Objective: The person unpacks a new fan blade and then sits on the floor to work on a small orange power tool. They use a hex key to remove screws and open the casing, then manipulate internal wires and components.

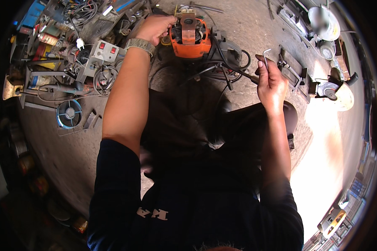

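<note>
Lap and floor: dark trousers [176, 119] bend over the concrete floor [50, 144]; a bright patch of light [322, 163] lies toward its right edge.
Blue ring: a round blue frame with spokes [69, 114] lies near the floor's left edge, beside a small bent metal piece [90, 120].
Right hand: the right hand [272, 85] is raised, thumb and fingers closed on a bent metal key [265, 58], its short angled end uppermost. A black cable end comes up to this hand; whether it is gripped too, I cannot tell.
Disc tool: a tool with a round disc [329, 90] stands toward the floor's right edge.
Switch box: a grey box with two red switches [104, 52] sits among clutter along the left edge, coiled cable just beside it.
Left hand: the left hand [153, 30], with a banded watch [140, 45] at the wrist, has curled fingers at the machine's upper left; what they grip, I cannot tell.
Orange machine: the orange machine [191, 51] is in the middle toward the floor's far edge, dark cables near it.
White container: a round white container [331, 29] occupies the far right corner.
</note>
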Motion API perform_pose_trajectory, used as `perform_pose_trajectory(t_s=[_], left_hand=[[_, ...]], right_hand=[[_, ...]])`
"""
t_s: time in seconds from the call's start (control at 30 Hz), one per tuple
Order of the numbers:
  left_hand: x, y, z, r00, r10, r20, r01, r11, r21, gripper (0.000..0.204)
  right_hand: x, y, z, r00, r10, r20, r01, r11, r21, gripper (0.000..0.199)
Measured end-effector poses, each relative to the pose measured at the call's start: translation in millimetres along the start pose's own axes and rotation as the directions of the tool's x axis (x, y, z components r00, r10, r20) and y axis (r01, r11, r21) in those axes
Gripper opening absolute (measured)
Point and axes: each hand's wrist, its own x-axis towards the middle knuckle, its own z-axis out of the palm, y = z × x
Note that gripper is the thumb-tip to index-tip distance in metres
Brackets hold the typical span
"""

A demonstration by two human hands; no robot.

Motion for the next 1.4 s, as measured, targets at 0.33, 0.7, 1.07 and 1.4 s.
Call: perform_pose_trajectory(t_s=[0.33, 0.7, 1.07, 1.4], left_hand=[[-2, 0, 0, 1.000, -0.012, -0.027, 0.011, 0.999, -0.046, 0.013], [5, -9, 1, 0.999, 0.031, -0.041, -0.033, 0.999, -0.039, 0.020], [-15, -19, -6, 0.998, -0.060, -0.027, 0.057, 0.994, -0.097, 0.021], [-17, -29, -2, 0.990, -0.143, -0.005, 0.138, 0.966, -0.217, 0.029]], right_hand=[[1, 2, 1, 1.000, 0.010, 0.016, -0.010, 1.000, 0.016, 0.016], [0, 0, -1, 1.000, 0.001, 0.025, -0.001, 1.000, -0.004, 0.016], [0, 4, 3, 1.000, -0.012, -0.023, 0.013, 1.000, 0.003, 0.014], [-1, 3, 1, 1.000, -0.004, -0.025, 0.004, 1.000, 0.011, 0.015]])
